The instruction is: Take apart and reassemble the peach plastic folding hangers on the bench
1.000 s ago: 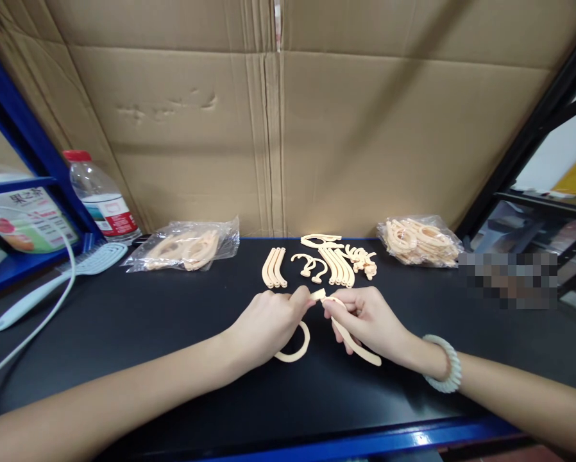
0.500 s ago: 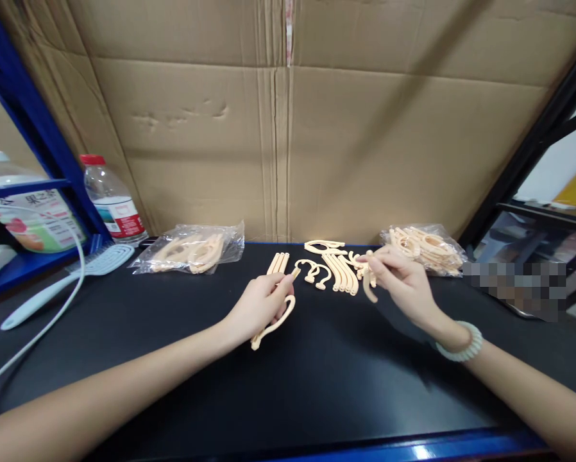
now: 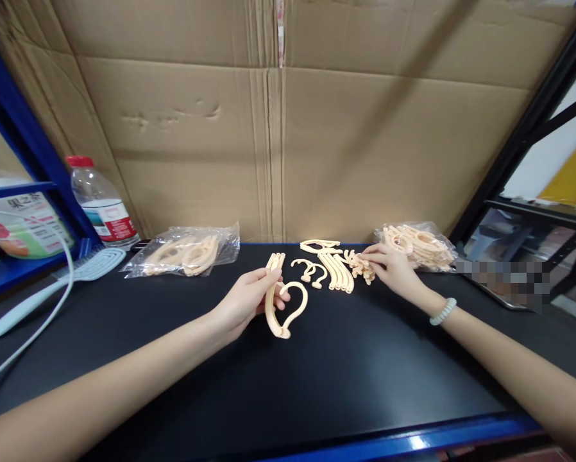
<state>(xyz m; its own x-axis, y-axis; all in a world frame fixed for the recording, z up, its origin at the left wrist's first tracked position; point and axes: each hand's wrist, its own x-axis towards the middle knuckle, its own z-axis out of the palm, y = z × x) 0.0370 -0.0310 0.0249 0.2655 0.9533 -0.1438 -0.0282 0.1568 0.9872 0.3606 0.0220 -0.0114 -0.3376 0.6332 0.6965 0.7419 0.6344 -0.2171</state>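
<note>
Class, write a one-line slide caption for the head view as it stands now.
Left hand holding a hooked cream piece; right hand at the pile of small cream parts.

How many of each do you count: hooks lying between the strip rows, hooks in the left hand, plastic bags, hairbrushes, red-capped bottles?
Hooks between strip rows: 2
Hook in left hand: 1
Plastic bags: 2
Hairbrush: 1
Red-capped bottle: 1
Total: 7

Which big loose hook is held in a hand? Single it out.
The hook in the left hand, held along with a long curved piece. The other two hooks lie on the black table, out of that hand's grasp.
</note>
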